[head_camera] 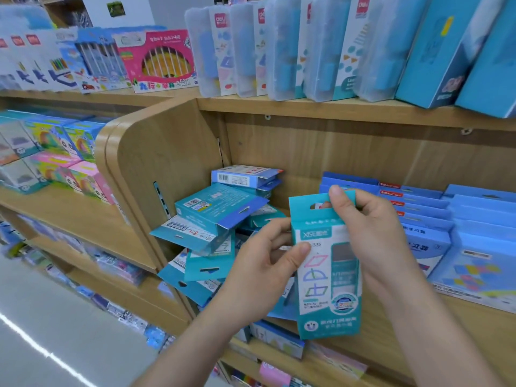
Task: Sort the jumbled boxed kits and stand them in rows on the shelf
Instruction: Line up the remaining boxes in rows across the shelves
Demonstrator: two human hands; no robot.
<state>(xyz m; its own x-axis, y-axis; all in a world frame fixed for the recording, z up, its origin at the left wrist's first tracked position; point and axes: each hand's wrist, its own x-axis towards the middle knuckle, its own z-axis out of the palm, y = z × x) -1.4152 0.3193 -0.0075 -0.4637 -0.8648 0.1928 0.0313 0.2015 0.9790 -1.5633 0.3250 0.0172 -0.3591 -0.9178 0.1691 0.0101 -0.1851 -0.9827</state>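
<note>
I hold one teal boxed kit (328,277) upright in front of the shelf, its printed face with geometric shapes toward me. My left hand (259,272) grips its left edge, thumb on the front. My right hand (363,227) pinches the hang tab at its top and wraps the right side. Behind and left of it, a jumbled pile of teal kits (212,227) lies at all angles against the wooden side panel (156,163), with a blue box (243,175) on top. To the right, blue boxed kits (418,219) stand in overlapping rows.
The wooden shelf board (460,325) shows bare wood below the blue rows. Above, a shelf carries clear pencil cases (282,48) and blue boxes (435,48). Left shelving holds colourful toy boxes (64,152). Lower shelves hold more packets (279,336). The aisle floor (42,331) is at lower left.
</note>
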